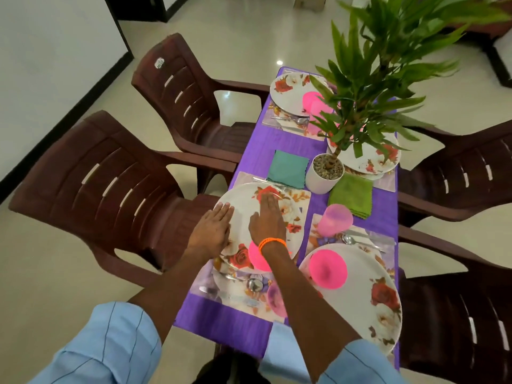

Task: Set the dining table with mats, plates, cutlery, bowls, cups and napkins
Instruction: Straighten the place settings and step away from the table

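Four brown plastic chairs ring the narrow table, two on each long side, with bare tiled floor beyond them. A purple cloth covers the table and runs to its near edge, just in front of the person's blue sleeves. Both hands lie flat, fingers straight, on the near-left floral plate: the left hand presses its left rim, which overhangs the table edge toward a chair, and the right hand, with an orange band at the wrist, rests on its middle. A pink bowl sits on that plate, partly hidden under the right forearm. Nearer the person, a spoon and a pink cup lie on a floral mat. The near-right plate carries another pink bowl; a pink cup and cutlery lie just beyond it. A teal napkin and a green napkin flank a white pot holding pebbles and a leafy plant. Two more plates lie at the far end, partly hidden by leaves.
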